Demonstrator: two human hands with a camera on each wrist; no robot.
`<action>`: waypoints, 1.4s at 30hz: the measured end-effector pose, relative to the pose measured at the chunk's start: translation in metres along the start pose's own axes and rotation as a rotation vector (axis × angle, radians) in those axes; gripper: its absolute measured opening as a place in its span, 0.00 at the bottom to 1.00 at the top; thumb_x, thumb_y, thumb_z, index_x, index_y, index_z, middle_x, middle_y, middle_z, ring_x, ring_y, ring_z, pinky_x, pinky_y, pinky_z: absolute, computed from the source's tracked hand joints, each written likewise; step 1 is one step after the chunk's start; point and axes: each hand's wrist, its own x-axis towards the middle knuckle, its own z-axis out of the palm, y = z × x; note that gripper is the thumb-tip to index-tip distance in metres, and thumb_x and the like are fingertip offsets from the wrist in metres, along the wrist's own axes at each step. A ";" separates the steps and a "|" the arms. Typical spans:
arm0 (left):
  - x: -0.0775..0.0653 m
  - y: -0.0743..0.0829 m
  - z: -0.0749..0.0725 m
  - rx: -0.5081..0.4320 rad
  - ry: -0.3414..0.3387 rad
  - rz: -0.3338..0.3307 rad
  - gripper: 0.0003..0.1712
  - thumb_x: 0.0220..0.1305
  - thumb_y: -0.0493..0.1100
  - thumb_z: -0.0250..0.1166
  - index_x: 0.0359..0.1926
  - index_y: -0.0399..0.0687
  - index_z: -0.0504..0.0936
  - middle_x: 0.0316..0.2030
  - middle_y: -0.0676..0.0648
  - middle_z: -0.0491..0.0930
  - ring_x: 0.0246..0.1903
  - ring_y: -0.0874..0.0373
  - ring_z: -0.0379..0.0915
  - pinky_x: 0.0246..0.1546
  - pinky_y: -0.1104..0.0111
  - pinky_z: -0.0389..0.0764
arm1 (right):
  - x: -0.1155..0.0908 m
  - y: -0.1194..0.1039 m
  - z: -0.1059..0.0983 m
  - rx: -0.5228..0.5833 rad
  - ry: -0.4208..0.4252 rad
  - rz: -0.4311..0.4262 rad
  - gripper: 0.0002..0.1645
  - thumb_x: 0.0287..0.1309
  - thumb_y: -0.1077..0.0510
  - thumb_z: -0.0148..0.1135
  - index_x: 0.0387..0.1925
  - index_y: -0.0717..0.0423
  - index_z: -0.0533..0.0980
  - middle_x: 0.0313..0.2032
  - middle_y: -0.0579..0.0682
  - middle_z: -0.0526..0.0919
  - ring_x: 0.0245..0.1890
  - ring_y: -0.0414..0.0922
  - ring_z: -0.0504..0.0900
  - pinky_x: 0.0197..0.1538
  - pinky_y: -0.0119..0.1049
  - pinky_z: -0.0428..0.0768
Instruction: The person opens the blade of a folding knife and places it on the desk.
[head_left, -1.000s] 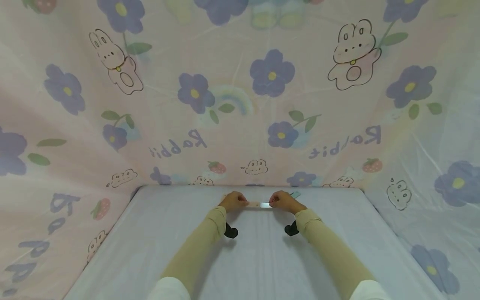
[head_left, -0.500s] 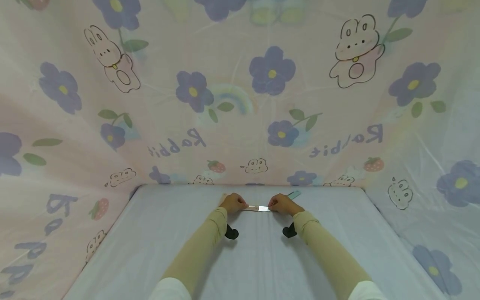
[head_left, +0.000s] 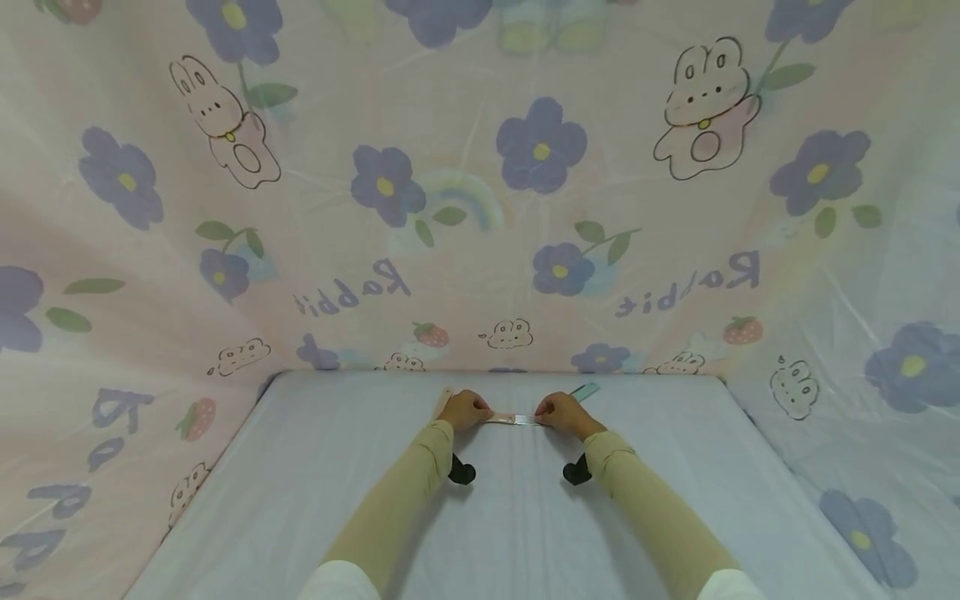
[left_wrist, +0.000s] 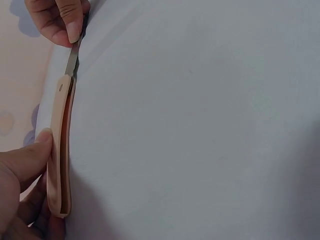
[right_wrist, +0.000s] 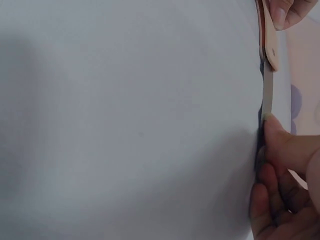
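Observation:
A folding knife with a peach-coloured handle (left_wrist: 60,145) and a metal blade (right_wrist: 268,92) is swung open, handle and blade roughly in line. My left hand (head_left: 465,409) holds the handle between thumb and fingers; in the left wrist view the handle's long slot shows. Opposite it, my right hand (head_left: 566,414) pinches the blade, covering its tip. The knife lies crosswise between both hands, over or on the white surface; I cannot tell whether it touches. Beyond the right hand lies a flat mint-green item (head_left: 591,391), partly hidden. Behind the left hand a pale peach item (head_left: 446,397) peeks out.
A white-covered table (head_left: 510,517) spreads under the arms. Printed fabric walls (head_left: 465,250) with flowers and rabbits rise at the back and both sides. A black part hangs under each wrist.
Both hands and the knife have shifted slightly towards me. The blade looks narrower and less bright than half a second ago. Both grips stay the same.

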 end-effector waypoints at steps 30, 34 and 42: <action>-0.020 -0.055 -0.060 -0.111 0.336 0.090 0.13 0.66 0.39 0.57 0.48 0.37 0.77 0.44 0.43 0.77 0.43 0.50 0.73 0.42 0.59 0.76 | 0.002 -0.043 0.019 0.528 -0.002 -0.025 0.16 0.62 0.65 0.55 0.47 0.76 0.73 0.41 0.66 0.80 0.37 0.52 0.82 0.40 0.39 0.81; -0.019 -0.067 -0.058 -0.100 0.330 0.070 0.13 0.65 0.39 0.58 0.47 0.35 0.77 0.43 0.40 0.77 0.43 0.47 0.73 0.44 0.57 0.76 | 0.004 -0.059 0.035 0.639 -0.056 0.040 0.19 0.64 0.64 0.52 0.51 0.75 0.71 0.45 0.65 0.79 0.42 0.53 0.81 0.47 0.41 0.79; -0.013 -0.085 -0.039 -0.133 0.257 -0.001 0.15 0.64 0.41 0.59 0.48 0.36 0.77 0.45 0.39 0.77 0.46 0.46 0.72 0.47 0.55 0.74 | 0.005 -0.091 0.078 0.718 -0.145 0.020 0.23 0.64 0.65 0.51 0.56 0.77 0.65 0.48 0.67 0.77 0.46 0.53 0.79 0.49 0.39 0.77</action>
